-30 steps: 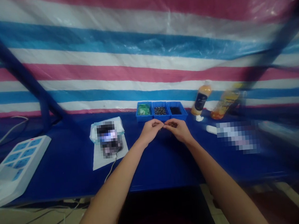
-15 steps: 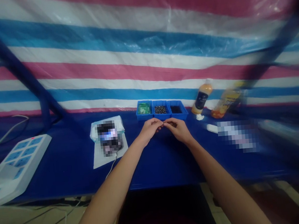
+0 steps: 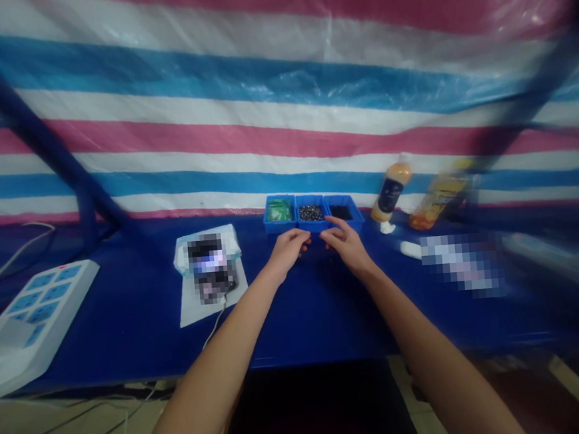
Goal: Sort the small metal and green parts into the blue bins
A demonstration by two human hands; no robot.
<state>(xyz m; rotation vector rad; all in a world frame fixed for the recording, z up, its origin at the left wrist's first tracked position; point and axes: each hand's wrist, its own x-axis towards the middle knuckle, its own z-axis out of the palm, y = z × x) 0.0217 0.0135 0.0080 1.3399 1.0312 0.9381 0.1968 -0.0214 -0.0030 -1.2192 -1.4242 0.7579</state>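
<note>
- Three blue bins [image 3: 280, 228] stand side by side in a row near the back edge of the table [image 3: 318, 322], about midway along it: one with green pieces [image 3: 279, 210], one with small dark, shiny pieces [image 3: 310, 212], one with black pieces [image 3: 340, 212].
- Two drink bottles [image 3: 392, 190] are at the back edge, right of the bins; one crumpled white tissue [image 3: 386, 227] lies just in front of them.
- One white power strip [image 3: 60, 322] sits toward the front left corner, its end cut off by the frame.
- One device on a white sheet [image 3: 191, 311], left of the hands, is pixelated; so is most of a white object [image 3: 410, 250] on the right. The right end of the table is blurred.
- Left hand [image 3: 287, 252]: in front of the bins, fingertips drawn close to the thumb; whether they pinch something small, I cannot tell.
- Right hand [image 3: 349, 247]: just in front of the black-piece bin, apart from the left, index finger lifted away from the thumb; anything under the fingers is hidden.
</note>
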